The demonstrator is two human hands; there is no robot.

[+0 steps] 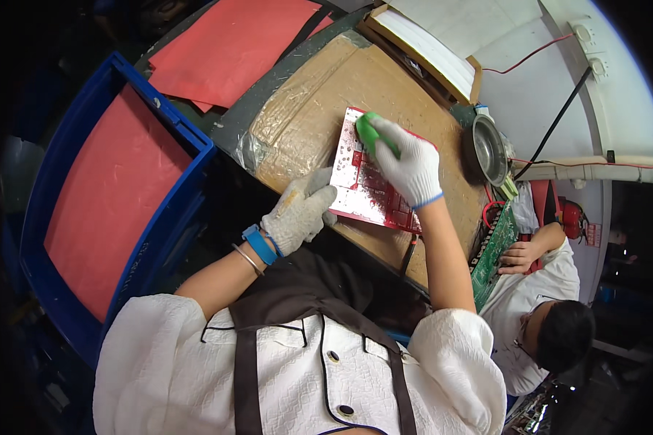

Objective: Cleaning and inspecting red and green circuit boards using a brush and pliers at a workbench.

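Gloves cover both of the person's hands, a pair of white knit work gloves. Nearest the body, the left hand (300, 212) lies with fingers curled loosely over the near left corner of a flat red rectangular circuit board (366, 190), pressing it down onto the worktop rather than pinching it; a blue wristband and a thin metal bangle sit on that wrist. Just beyond, the right hand (410, 168) is closed around a small green brush-like tool (368, 133), whose green end rests on the far upper part of the board. The right hand is therefore the one over the board's middle and far side, while the left only anchors its near edge.

The board lies directly ahead of both hands, its long axis running from the far left down toward the near right, on a brown cardboard-covered worktop wrapped in clear tape (312, 109). There is one red board and one green tool.

To the left stands one blue plastic crate lined with a red sheet (101, 188). Farther off, loose red sheets (232, 43) lie beyond the worktop, several overlapping, too stacked to count. To the right sits one round metal bowl (486, 148), and beyond it another person holds a green circuit board (495, 250).
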